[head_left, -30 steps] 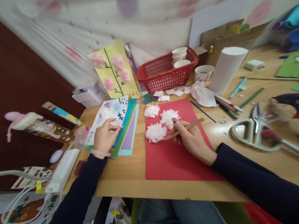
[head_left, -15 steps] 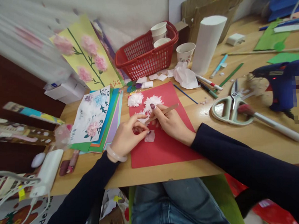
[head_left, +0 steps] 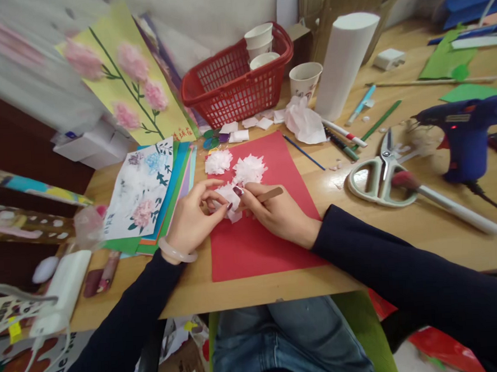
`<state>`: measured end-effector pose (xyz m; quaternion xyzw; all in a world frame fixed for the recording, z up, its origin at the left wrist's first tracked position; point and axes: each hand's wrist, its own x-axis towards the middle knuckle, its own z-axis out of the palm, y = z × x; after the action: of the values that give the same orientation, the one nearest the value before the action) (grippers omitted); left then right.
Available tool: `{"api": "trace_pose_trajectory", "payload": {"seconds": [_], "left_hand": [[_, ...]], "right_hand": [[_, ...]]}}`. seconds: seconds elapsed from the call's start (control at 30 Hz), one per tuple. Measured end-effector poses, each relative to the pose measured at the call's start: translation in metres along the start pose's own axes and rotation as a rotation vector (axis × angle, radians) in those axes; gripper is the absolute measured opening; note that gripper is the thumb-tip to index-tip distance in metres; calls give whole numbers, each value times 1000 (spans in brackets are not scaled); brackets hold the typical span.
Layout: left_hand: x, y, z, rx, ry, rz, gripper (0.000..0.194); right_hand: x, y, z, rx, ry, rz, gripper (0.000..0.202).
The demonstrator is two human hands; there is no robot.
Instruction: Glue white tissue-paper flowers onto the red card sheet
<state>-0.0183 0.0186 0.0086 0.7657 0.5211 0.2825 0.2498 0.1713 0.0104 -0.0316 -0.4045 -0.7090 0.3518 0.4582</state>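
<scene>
A red sheet of paper (head_left: 269, 246) lies on the table, bearing two fluffy white tissue-paper flowers (head_left: 250, 169). Over its left part, my left hand (head_left: 194, 220) pinches a thin white piece of tissue paper (head_left: 233, 212) between thumb and fingers. My right hand (head_left: 279, 215) is closed around a flat wooden stick (head_left: 271, 194), its fingertips close against the same tissue. The stick's lower end is hidden behind my fingers and the tissue. More white petals show just above my fingertips, partly covered.
Scissors (head_left: 383, 178), a brush (head_left: 456, 207) and a blue glue gun (head_left: 464, 133) lie to the right. Behind stand a red basket (head_left: 238, 97) with paper cups and a white paper roll (head_left: 346, 68). Coloured sheets (head_left: 176, 185) and a power strip (head_left: 63, 290) are on the left.
The tissue square that lay on the red paper beneath my left fingertips is now up between both hands. My right hand has moved slightly left and down with the stick; the view has shifted a little.
</scene>
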Motion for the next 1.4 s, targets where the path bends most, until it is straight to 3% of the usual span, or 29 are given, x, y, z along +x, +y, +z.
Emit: {"api": "trace_pose_trajectory", "payload": {"seconds": [0.13,0.27,0.33,0.47,0.63,0.9,1.4], "left_hand": [[-4,-9,-11,132,-27,84,50],[-10,-23,-16,361,-189,11,92],[-11,-28,-15,418,-241,-23,101],[-12,-30,-13,457,-248,-34,103],[-13,-31,-12,437,-235,-41,102],[-16,-25,-11,428,-263,-76,100],[-18,-32,-11,442,-234,-26,94]], "right_hand": [[0,1,0,-88,-24,-13,36],[-1,1,2,-117,-53,-34,32],[-1,1,3,-127,-60,-58,32],[0,0,4,-132,-79,-64,32],[2,-1,4,-2,-56,69,38],[1,-2,-2,308,149,328,57],[-2,-4,0,103,24,120,50]]}}
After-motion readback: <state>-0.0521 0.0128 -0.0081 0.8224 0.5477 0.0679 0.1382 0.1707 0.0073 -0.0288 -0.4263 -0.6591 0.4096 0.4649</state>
